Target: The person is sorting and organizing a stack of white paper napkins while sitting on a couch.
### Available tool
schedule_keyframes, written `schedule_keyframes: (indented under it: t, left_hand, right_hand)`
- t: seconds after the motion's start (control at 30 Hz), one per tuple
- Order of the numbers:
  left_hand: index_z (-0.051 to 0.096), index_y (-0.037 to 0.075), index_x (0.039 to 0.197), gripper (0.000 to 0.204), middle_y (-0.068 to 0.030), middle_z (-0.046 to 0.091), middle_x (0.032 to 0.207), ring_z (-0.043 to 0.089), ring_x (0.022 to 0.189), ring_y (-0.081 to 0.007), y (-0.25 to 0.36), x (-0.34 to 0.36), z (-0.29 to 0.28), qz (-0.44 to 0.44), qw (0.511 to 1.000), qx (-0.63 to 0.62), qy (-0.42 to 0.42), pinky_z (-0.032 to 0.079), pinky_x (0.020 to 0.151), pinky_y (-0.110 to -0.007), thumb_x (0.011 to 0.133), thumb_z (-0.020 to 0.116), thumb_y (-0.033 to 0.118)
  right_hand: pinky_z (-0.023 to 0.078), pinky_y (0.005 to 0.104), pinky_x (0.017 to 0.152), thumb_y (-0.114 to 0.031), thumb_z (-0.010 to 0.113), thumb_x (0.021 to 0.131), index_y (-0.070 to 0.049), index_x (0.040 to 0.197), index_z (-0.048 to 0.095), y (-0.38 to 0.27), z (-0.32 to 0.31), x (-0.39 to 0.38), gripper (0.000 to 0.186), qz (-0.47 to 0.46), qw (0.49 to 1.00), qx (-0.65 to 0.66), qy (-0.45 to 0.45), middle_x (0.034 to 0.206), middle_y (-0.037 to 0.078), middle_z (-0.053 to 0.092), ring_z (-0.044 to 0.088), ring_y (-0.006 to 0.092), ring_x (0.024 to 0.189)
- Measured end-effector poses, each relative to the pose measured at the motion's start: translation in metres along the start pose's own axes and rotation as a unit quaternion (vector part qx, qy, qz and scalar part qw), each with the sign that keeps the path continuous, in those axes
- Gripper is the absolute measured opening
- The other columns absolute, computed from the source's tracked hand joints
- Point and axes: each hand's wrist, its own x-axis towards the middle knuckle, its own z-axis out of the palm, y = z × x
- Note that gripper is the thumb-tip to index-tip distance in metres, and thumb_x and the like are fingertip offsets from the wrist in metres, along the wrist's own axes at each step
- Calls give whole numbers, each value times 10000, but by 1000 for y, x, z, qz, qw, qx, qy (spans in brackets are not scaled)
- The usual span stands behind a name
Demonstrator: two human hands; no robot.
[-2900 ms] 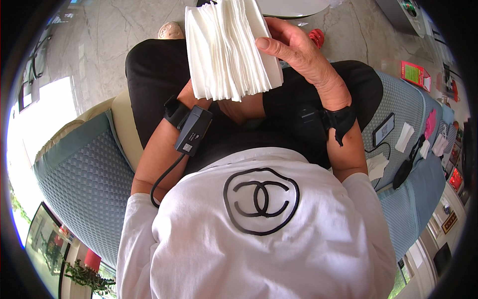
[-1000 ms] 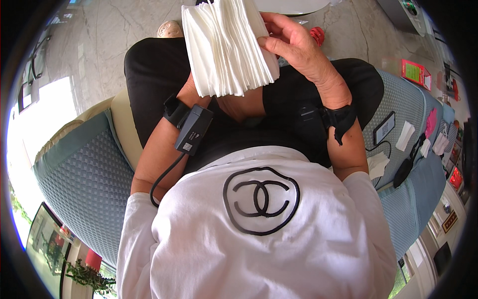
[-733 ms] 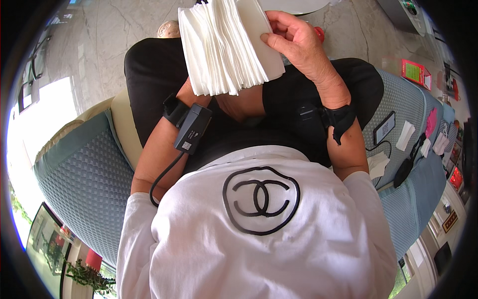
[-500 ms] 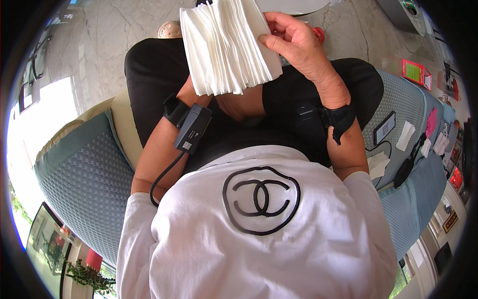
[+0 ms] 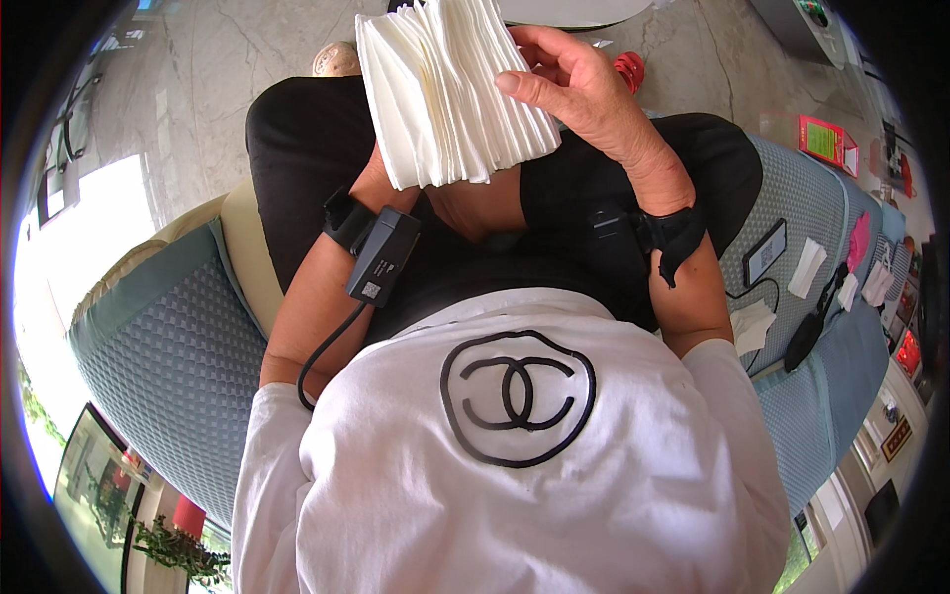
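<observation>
A thick stack of folded white paper sheets is raised above my crossed legs, its layered edges fanned toward me. My left hand supports it from underneath, with the fingers hidden behind the paper. My right hand grips the right side, thumb lying across the edges and other fingers curled at the far end. Both forearms wear black straps, and a small black box with a cable is on the left one.
I sit on a seat with blue quilted covers. To my right lie a phone, loose white papers, a black item and pink cloth. A red-and-green box, beige footwear and red footwear are beyond my legs.
The stack has tilted and its sheets have shifted. My right thumb has moved leftward onto the fanned edges since half a second ago; my left forearm is nearly unchanged.
</observation>
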Motion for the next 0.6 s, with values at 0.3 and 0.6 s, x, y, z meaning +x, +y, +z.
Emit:
schedule_keyframes:
  t: [0.3,0.6]
  left_hand:
    - [408,5,1220,451,-149,538,1128,581,967,-230,3,-2,-5,-9,999,-37,-26,527,777,-322,892,480,306]
    - [405,5,1222,452,-152,535,1134,578,973,-232,-3,3,-8,-16,998,-53,-20,526,780,-325,892,479,304]
  right_hand:
    - [451,246,829,-246,593,838,23,1183,471,-1,-2,0,455,6,1000,-7,3,1012,86,598,574,130,912]
    - [445,244,838,-254,602,833,23,1181,473,-2,0,0,463,-11,1000,0,12,1033,91,590,572,137,929]
